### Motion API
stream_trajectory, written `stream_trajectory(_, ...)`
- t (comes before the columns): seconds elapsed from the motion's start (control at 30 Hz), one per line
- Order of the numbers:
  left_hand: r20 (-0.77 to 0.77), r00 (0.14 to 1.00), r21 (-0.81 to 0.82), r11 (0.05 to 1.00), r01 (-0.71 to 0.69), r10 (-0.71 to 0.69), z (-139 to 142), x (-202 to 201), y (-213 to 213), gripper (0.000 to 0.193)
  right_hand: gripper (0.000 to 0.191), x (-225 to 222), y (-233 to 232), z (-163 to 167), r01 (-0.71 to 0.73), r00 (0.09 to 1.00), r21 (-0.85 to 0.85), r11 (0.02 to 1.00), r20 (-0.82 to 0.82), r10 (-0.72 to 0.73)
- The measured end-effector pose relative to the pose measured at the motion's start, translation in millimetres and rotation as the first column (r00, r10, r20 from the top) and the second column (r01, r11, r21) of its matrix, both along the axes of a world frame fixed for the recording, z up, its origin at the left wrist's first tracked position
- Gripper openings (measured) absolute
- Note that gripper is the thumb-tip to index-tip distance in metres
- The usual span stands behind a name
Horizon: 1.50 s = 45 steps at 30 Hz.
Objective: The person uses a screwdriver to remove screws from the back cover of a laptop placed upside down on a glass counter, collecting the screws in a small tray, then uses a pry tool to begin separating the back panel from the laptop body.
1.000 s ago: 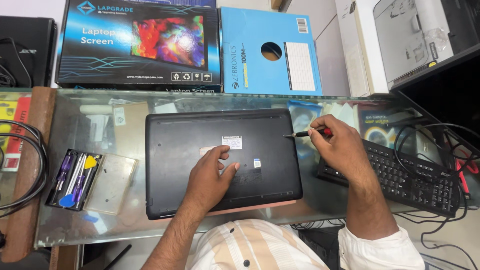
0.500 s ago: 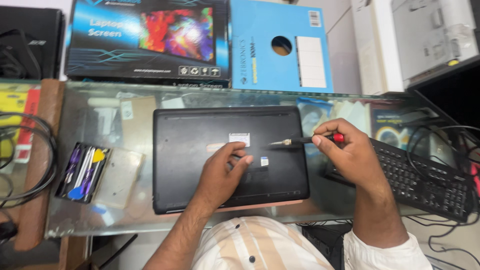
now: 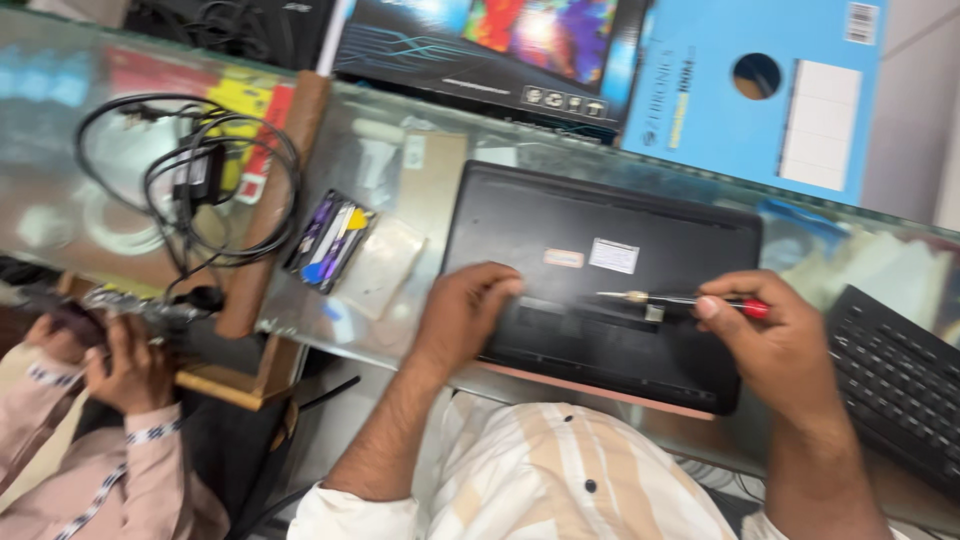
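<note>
Near the front edge of the glass table (image 3: 400, 170) the laptop (image 3: 600, 280) lies base-up, stiff and flat. My left hand (image 3: 465, 315) presses open on it; my right hand (image 3: 775, 340) pinches the slim, light screwdriver (image 3: 680, 300) by its red handle, tip on the base.

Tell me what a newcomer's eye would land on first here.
A black laptop lying bottom-up on the glass table fills the centre. The left hand presses flat on its base, while the right hand holds a red-handled screwdriver over it. At far left, a second person's hands grip a dark object.
</note>
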<state>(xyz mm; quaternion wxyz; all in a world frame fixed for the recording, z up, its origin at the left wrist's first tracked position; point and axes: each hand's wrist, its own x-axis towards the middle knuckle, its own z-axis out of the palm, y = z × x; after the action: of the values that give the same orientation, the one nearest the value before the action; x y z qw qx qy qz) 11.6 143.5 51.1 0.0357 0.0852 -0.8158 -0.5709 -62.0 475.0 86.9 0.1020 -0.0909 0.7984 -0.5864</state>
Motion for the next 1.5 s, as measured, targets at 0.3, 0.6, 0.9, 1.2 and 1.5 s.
stream_trajectory(0.3, 0.12, 0.929, -0.655, 0.731, -0.191, 0.35, -15, 22, -137, 0.021, 0.018, -5, -16, 3, -0.026, 0.999, 0.109, 0.994, -0.026, 0.029)
stream_trajectory(0.6, 0.169, 0.942, -0.576, 0.804, -0.146, 0.292, -10, 29, -111, 0.028, 0.023, 1, -50, 30, -0.116, 0.958, 0.359, 0.926, -0.205, 0.2)
stream_trajectory(0.9, 0.202, 0.966, -0.286, 0.953, -0.098, 0.16, -7, 69, -38, 0.064, 0.019, 14, -112, 45, -0.412, 0.768, 0.62, 0.667, -0.158, 0.621)
stream_trajectory(1.2, 0.235, 0.966, -0.249, 0.967, -0.047, 0.108, -26, 86, -37, 0.075, 0.015, 31, -125, 49, -0.422, 0.621, 0.749, 0.511, -0.171, 0.765)
stream_trajectory(1.5, 0.354, 0.934, -0.27, 0.951, 0.151, -0.048, -24, 79, -50, 0.121, 0.026, 44, -133, 38, -0.284, 0.695, 0.826, 0.486, -0.172, 0.698)
